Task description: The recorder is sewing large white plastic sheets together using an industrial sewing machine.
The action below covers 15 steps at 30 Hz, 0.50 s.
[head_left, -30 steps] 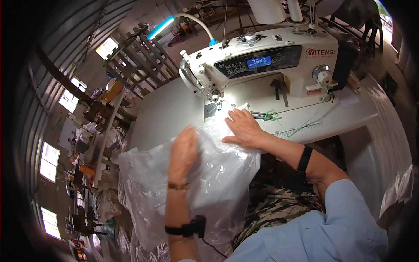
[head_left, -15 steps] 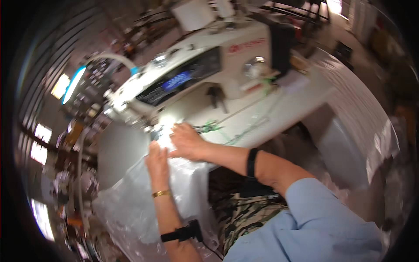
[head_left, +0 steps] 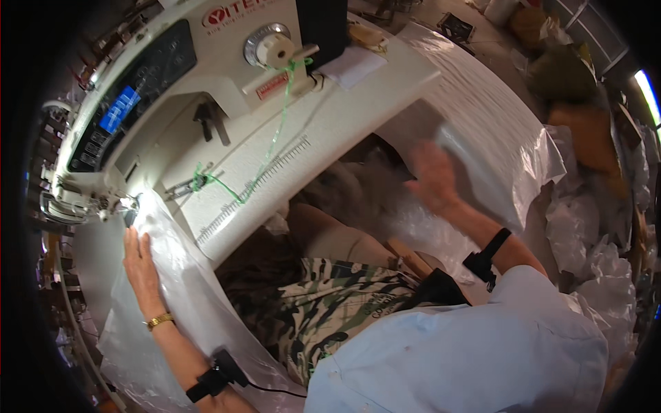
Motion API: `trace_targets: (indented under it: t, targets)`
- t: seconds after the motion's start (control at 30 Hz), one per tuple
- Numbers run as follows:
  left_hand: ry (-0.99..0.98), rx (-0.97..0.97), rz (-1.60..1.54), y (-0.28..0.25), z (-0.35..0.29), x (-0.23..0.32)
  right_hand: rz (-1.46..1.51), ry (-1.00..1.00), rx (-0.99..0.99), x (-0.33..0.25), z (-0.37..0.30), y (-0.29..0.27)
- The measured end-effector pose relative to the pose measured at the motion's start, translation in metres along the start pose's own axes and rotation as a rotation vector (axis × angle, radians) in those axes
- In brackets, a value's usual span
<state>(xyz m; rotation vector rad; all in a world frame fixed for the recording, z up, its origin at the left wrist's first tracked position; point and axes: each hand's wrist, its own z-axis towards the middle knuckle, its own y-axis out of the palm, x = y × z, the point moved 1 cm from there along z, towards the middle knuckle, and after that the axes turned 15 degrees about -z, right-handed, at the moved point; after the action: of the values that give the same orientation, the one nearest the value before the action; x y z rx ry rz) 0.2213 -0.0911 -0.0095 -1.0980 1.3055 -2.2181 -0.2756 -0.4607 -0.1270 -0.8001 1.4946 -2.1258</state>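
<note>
My left hand [head_left: 141, 268] lies with its fingers stretched out on a translucent white plastic sheet [head_left: 186, 275]. Its fingertips are just short of the lit needle area of a white sewing machine [head_left: 234, 103]. From there the sheet hangs down over the table's front edge towards my lap. Off to the right, my right hand [head_left: 435, 180] is blurred by motion. Its thumb stands apart from the fingers, and I see nothing held in it. It is above the gap beside the table, close to a stack of shiny white sheeting [head_left: 475, 89].
Small metal snips [head_left: 182, 188] tied with green string lie on the machine bed, by a printed ruler scale [head_left: 255, 186]. A handwheel [head_left: 272, 48] juts from the machine. Crumpled clear plastic [head_left: 592, 268] is heaped at the far right. A paper [head_left: 352, 67] lies behind the bed.
My right hand has left the needle area and swung right towards the sheeting. My left hand stays on the plastic sheet by the needle, its fingers straighter. The view has turned right.
</note>
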Motion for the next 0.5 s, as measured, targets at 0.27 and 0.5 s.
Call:
trace_targets:
  t: [0.27,0.5]
  targets:
    - [-0.010,0.013,-0.127,-0.002,0.004,-0.015,-0.204,0.344,-0.018,0.145,-0.119,0.005]
    - [-0.026,0.006,-0.155,0.000,0.010,-0.025,0.053,0.893,0.050,0.153,-0.220,0.030]
